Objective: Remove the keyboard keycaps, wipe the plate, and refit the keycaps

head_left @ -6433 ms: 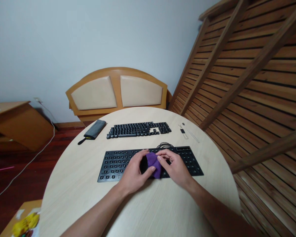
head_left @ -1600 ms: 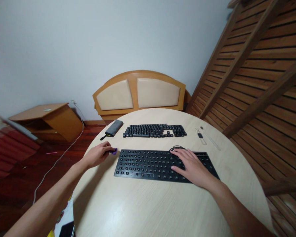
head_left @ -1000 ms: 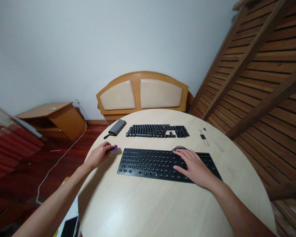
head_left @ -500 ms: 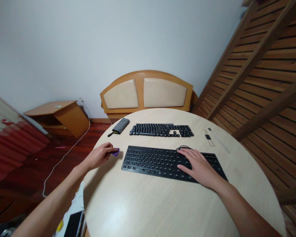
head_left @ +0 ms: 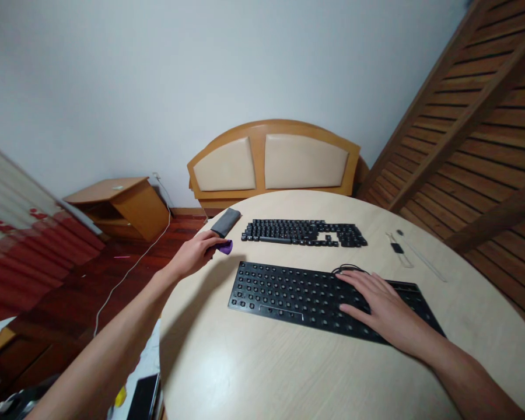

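- Pinching a crumpled purple fabric cloth [head_left: 225,247], the left grip [head_left: 198,252], in the head view, sits off the far-left corner of the black rectangular keyboard base [head_left: 284,294], whose long axis runs sideways.
- Nearer, the right grip [head_left: 384,306] spreads flat over the base's right half.

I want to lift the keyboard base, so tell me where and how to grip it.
Probably best by its left short edge, coming from the left: the base lies flat on the table with that end uncovered, while the right hand covers part of its right side.
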